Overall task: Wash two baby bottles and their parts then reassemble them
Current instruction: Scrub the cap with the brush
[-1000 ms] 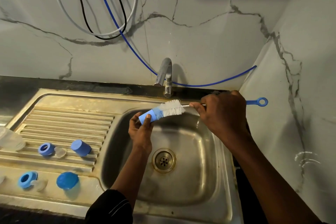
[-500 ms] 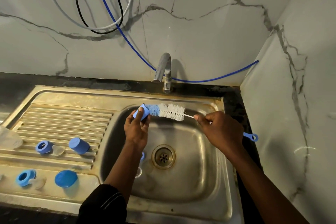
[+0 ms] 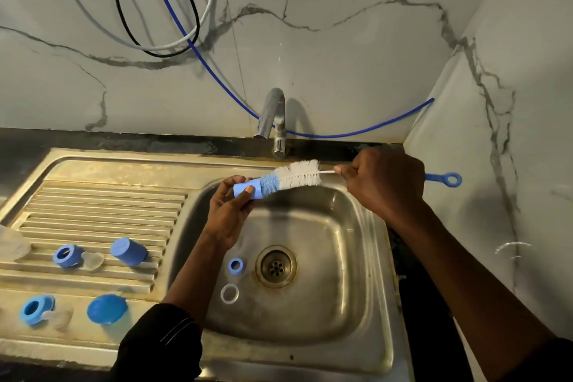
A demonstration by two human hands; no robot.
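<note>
holding a blue cap (image 3: 246, 191) above the back edge of the sink (image 3: 366, 242), the left hand (image 3: 231, 214) curls its fingers round it. the right hand (image 3: 383, 184) grips the wire stem of a bottle brush (image 3: 297, 177), whose blue bristle tip sits in the cap's mouth, just in front of the tap (image 3: 273, 115). a blue ring (image 3: 236, 266) and a clear ring (image 3: 229, 294) lie near each other, left of the drain (image 3: 276, 266). on the drainboard (image 3: 102, 205), well apart from the hands, rest a second cap (image 3: 128, 251), a dome lid (image 3: 107, 308) and two collars (image 3: 66, 255), with bare steel between them.

A ring (image 3: 236, 266) lies in the sink (image 3: 335, 226), left of the drain (image 3: 275, 266).
</note>
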